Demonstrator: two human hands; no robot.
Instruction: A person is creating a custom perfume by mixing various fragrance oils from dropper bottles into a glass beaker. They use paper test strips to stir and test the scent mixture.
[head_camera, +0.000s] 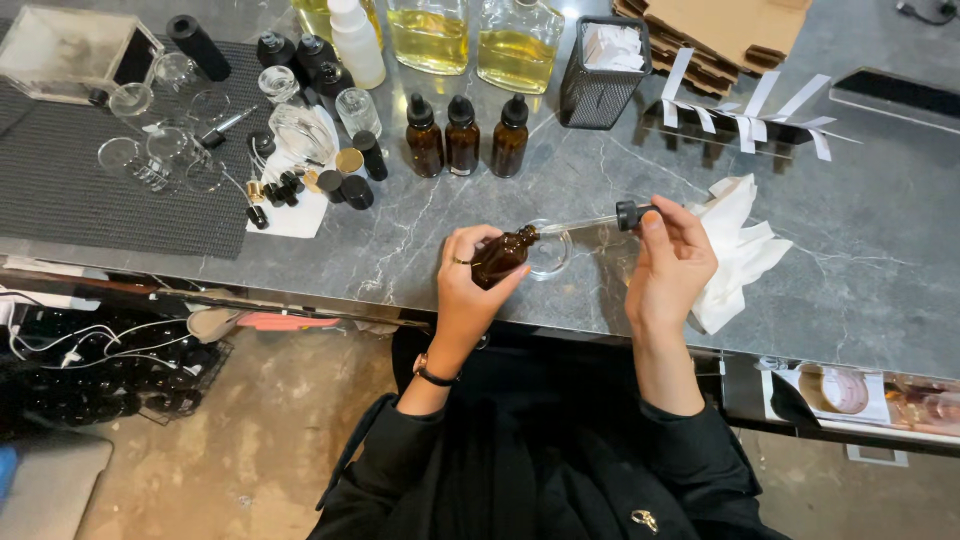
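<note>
Gripping amber bottle (500, 257) (left hand (470, 290)) and dropper (600, 220) (right hand (670, 265)) over grey marble counter (880, 270).

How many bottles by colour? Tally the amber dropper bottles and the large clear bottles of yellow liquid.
Amber dropper bottles: 4, three standing and one in the left hand.
Clear bottles of yellow liquid: 3.
Total: 7

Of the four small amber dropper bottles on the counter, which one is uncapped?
The amber bottle tilted in the left hand; its dropper is out, held by the right hand. The three capped bottles stand upright behind.
</note>
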